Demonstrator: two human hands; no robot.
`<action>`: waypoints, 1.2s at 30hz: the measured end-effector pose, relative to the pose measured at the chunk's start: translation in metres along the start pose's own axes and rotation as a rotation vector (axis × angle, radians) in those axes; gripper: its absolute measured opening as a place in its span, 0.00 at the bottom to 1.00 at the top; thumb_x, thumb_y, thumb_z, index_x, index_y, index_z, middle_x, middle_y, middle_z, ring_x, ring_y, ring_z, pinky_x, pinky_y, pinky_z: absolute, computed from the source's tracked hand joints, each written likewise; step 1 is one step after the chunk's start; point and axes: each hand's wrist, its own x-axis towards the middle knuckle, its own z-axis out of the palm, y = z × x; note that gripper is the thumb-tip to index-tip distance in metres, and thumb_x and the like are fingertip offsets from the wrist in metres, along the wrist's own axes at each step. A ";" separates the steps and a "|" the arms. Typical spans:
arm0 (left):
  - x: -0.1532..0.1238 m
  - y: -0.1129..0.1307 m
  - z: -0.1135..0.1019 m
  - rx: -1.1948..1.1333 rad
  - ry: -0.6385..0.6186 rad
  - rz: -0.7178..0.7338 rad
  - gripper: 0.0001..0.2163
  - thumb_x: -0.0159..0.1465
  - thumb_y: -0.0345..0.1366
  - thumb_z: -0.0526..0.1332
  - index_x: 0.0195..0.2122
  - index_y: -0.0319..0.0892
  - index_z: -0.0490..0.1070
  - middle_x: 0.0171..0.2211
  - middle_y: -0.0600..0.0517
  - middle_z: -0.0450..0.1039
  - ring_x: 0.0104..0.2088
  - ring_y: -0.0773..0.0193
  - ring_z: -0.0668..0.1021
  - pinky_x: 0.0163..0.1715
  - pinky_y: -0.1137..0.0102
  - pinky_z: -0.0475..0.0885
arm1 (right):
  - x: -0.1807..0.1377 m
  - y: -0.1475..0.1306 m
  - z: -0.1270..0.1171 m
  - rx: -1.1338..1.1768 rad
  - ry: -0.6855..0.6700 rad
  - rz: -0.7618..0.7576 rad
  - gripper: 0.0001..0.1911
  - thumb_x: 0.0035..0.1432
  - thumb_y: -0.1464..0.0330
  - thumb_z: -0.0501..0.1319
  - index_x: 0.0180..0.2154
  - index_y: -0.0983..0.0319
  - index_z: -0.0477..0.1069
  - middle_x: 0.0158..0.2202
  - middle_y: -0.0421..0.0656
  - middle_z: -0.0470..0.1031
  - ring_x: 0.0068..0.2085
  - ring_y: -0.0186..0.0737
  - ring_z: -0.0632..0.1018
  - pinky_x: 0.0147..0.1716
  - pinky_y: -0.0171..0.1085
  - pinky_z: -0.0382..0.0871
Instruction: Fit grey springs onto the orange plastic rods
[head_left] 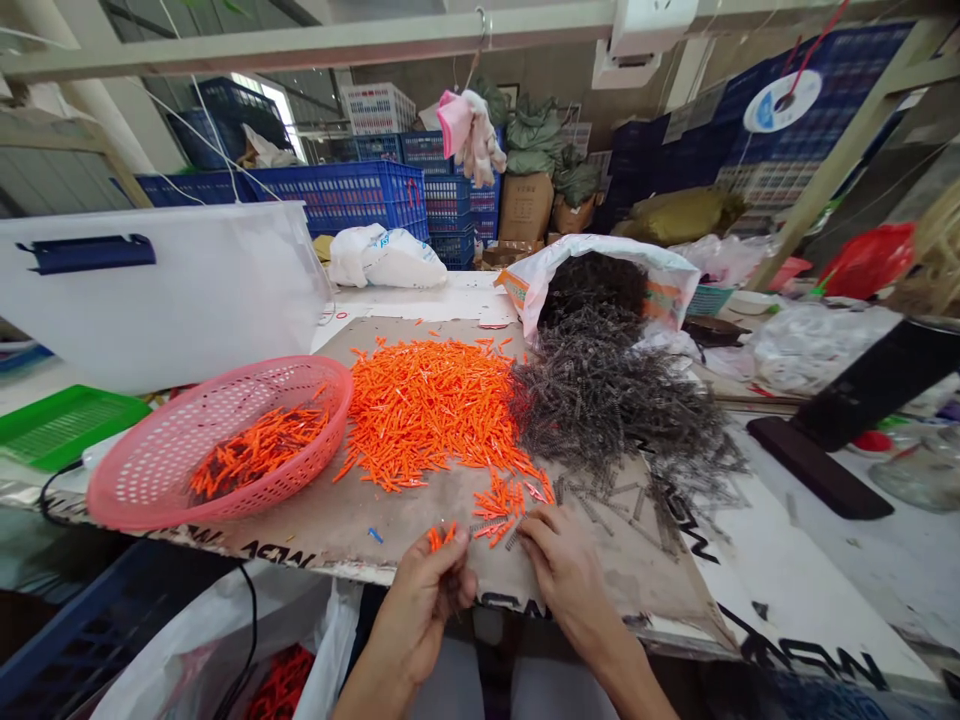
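Near the front edge of the table, my left hand is closed around a few small orange plastic pieces, whose ends stick out by the thumb. A thin coil spring extends right from its fingertips. My right hand is bent down over the cardboard, its fingertips pinched at another coil spring. Just beyond both hands lies a small cluster of orange pieces. Behind it spreads a large heap of the same orange pieces, touching a tangled pile of dark springs on the right.
A pink perforated basket with orange pieces inside stands at left, beside a green tray. Dark springs spill from a white sack. A translucent bin is behind the basket. A black stand is at right. Below hangs an open bag.
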 end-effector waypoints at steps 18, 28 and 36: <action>0.020 -0.008 0.015 0.814 -0.135 0.409 0.04 0.53 0.30 0.65 0.22 0.43 0.76 0.19 0.54 0.68 0.23 0.63 0.67 0.26 0.72 0.57 | -0.015 -0.006 -0.011 0.278 0.036 0.268 0.08 0.65 0.68 0.52 0.37 0.61 0.70 0.33 0.43 0.75 0.35 0.40 0.75 0.34 0.36 0.70; 0.002 -0.017 0.018 0.290 -0.284 -0.071 0.08 0.47 0.33 0.69 0.25 0.38 0.72 0.18 0.52 0.73 0.13 0.77 0.59 0.15 0.76 0.45 | -0.018 -0.032 -0.023 1.088 0.053 0.583 0.15 0.56 0.56 0.63 0.35 0.62 0.71 0.26 0.39 0.73 0.24 0.33 0.72 0.23 0.31 0.66; -0.012 -0.026 0.022 0.095 -0.327 -0.161 0.11 0.48 0.35 0.72 0.22 0.36 0.72 0.20 0.51 0.72 0.12 0.79 0.59 0.13 0.78 0.43 | -0.029 -0.038 -0.015 1.055 0.069 0.573 0.14 0.58 0.56 0.62 0.35 0.61 0.70 0.27 0.37 0.72 0.25 0.33 0.72 0.25 0.31 0.66</action>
